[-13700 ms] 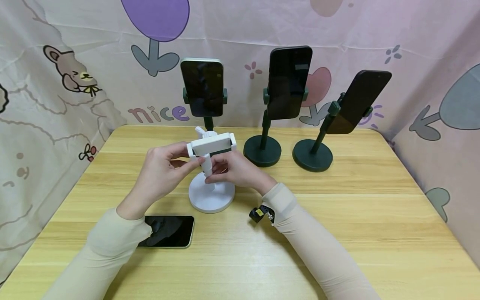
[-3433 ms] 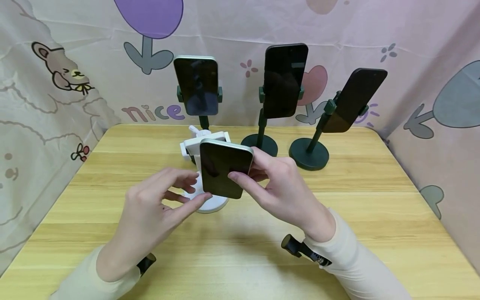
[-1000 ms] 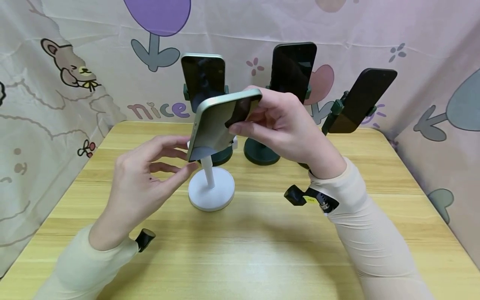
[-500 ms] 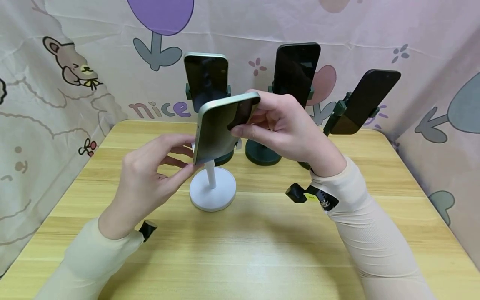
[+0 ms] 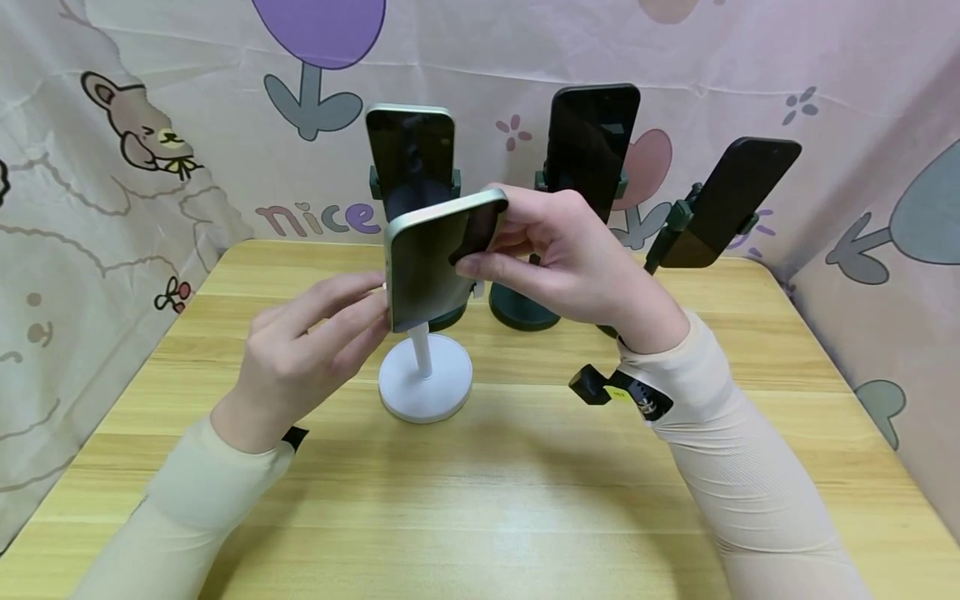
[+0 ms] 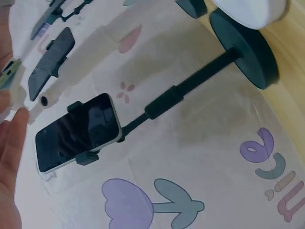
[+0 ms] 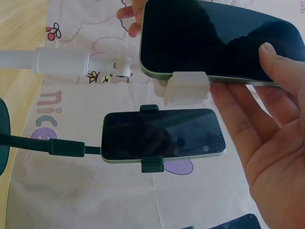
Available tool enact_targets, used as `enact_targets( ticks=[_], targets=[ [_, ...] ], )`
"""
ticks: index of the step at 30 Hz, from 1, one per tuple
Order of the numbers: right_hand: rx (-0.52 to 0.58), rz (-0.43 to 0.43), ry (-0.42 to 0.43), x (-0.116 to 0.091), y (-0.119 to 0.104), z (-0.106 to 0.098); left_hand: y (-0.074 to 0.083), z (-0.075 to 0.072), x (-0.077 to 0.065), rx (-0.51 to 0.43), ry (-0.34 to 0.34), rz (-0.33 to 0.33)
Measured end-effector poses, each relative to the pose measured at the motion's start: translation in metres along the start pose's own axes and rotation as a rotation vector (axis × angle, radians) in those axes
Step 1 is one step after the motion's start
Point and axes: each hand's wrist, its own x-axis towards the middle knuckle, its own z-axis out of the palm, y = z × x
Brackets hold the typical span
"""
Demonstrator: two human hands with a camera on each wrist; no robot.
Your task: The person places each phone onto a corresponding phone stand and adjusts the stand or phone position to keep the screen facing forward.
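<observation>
A pale green smartphone [image 5: 427, 267] with a dark screen sits tilted at the top of a white phone stand [image 5: 426, 392]. My right hand [image 5: 573, 254] holds its right end, thumb on the screen and fingers behind. One white clamp jaw shows against the phone's lower edge in the right wrist view, beside the stand's post [image 7: 62, 61]. My left hand [image 5: 300, 358] has fairly straight fingers touching the phone's left edge; their tips are partly hidden. In the left wrist view those fingers [image 6: 12, 148] appear at the left border.
Behind stand three dark green phone stands bearing phones: one left [image 5: 410, 154], a taller middle one [image 5: 592, 133] and a slanted one right [image 5: 731, 200]. The wooden table [image 5: 480, 508] meets a printed cloth backdrop [image 5: 225, 125].
The phone lay on the table while both hands held the white stand; my right hand then lifted it to the clamp. Just now my left hand turned, its fingers shifting along the phone's left edge.
</observation>
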Motion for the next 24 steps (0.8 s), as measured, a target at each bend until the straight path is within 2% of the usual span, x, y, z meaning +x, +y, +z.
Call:
enact_targets(
  ticks=[4, 12, 18, 24],
  targets=[
    [-0.021, -0.008, 0.0, 0.0, 0.002, 0.002, 0.0, 0.003, -0.001, 0.018, 0.054, 0.043],
    [-0.14, 0.002, 0.029, -0.002, 0.004, 0.006, -0.005, 0.003, -0.002, 0.06, 0.083, 0.116],
    [-0.186, -0.01, 0.04, -0.002, 0.004, 0.007, -0.007, -0.001, 0.0, 0.059, 0.072, 0.126],
    [-0.215, 0.002, 0.039, 0.001, 0.004, 0.011, -0.01, -0.003, 0.0, 0.083, 0.102, 0.124]
  ],
)
